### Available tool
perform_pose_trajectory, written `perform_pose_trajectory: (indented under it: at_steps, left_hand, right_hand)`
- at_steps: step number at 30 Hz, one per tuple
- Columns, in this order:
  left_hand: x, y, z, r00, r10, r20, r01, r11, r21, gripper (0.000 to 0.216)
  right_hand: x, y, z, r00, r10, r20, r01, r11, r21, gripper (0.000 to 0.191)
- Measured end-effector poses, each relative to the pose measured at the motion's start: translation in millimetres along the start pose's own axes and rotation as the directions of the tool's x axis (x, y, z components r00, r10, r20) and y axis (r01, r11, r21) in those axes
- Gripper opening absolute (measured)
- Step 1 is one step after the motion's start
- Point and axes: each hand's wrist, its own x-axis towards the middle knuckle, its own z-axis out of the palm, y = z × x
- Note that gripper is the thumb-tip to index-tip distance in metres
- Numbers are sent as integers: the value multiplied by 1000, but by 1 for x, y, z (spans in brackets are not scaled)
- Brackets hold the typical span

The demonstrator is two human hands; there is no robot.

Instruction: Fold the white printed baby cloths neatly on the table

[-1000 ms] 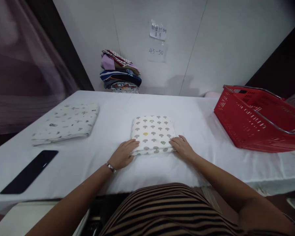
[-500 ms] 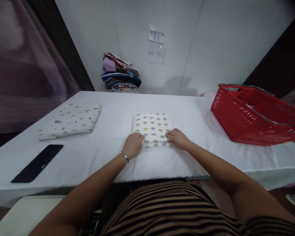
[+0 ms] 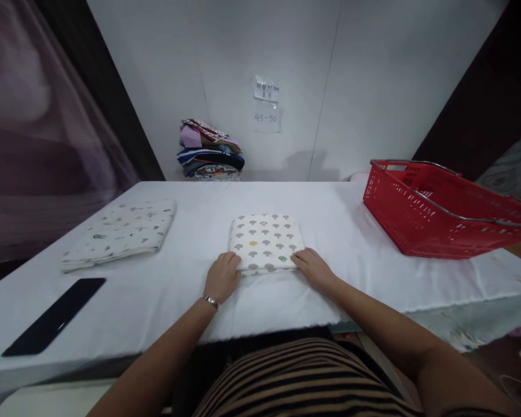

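A neatly folded white cloth (image 3: 267, 240) with grey, green and yellow mushroom prints lies flat in the middle of the table. At its front left corner my left hand (image 3: 223, 275), with a silver bracelet at the wrist, has fingers closed on the edge. My right hand (image 3: 315, 267) grips the front right corner, its thumb and fingers hiding that bit of cloth. Off to the left, a second folded white cloth (image 3: 124, 231) with small scattered prints rests apart from both hands.
White fabric covers the table (image 3: 191, 307). A dark flat slab (image 3: 54, 318) lies near the left front edge. On the right stands a red basket (image 3: 412, 223) with metal handles. Folded textiles form a stack (image 3: 211, 150) against the back wall, beside paper signs (image 3: 267, 119).
The camera has tilted upward, so everything sits lower in view. My left hand has shifted slightly outward along the mushroom cloth's corner; my right hand stays at its corner.
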Motion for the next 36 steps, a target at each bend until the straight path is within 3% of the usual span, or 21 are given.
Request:
perform_pose_trajectory:
  at_steps: [4, 9, 12, 16, 18, 20, 23, 26, 30, 34, 36]
  left_hand:
    - [-6, -8, 3, 993, -96, -66, 86, 986, -140, 21]
    - [2, -17, -14, 985, -157, 70, 172, 930, -325, 19]
    - [20, -12, -25, 988, -143, 52, 152, 918, -367, 21]
    - [53, 9, -15, 996, -72, 54, 81, 975, -206, 39]
    - [65, 17, -2, 980, -126, 151, 140, 986, -86, 52]
    - [67, 19, 12, 936, -224, 271, 234, 972, -8, 63]
    - [59, 15, 27, 893, -285, 349, 295, 955, 25, 69]
    - [53, 10, 29, 882, -292, 370, 304, 952, 25, 71]
    - [76, 11, 19, 826, -331, 457, 363, 931, 18, 67]
    - [126, 10, 19, 877, -288, 385, 298, 954, 33, 61]
    - [144, 4, 27, 882, -291, 371, 291, 955, 59, 62]
  right_hand:
    - [-3, -3, 3, 999, 39, -21, -39, 999, 12, 35]
    - [-7, -6, -1, 997, 73, -13, -71, 994, 84, 39]
    - [6, -11, -12, 991, 130, -14, -127, 980, 153, 42]
    - [56, -19, -17, 977, 214, 19, -214, 959, 186, 50]
    - [82, -16, -10, 961, 264, 79, -274, 946, 172, 60]
    - [98, -8, 3, 923, 347, 167, -369, 921, 125, 66]
    - [100, 5, 21, 869, 429, 247, -452, 891, 44, 68]
    - [95, 11, 28, 873, 422, 244, -441, 897, 24, 67]
    - [109, 10, 22, 861, 439, 256, -460, 887, 29, 71]
    - [141, 20, 23, 869, 448, 208, -462, 887, 20, 74]
    - [151, 32, 30, 845, 486, 224, -499, 867, 1, 76]
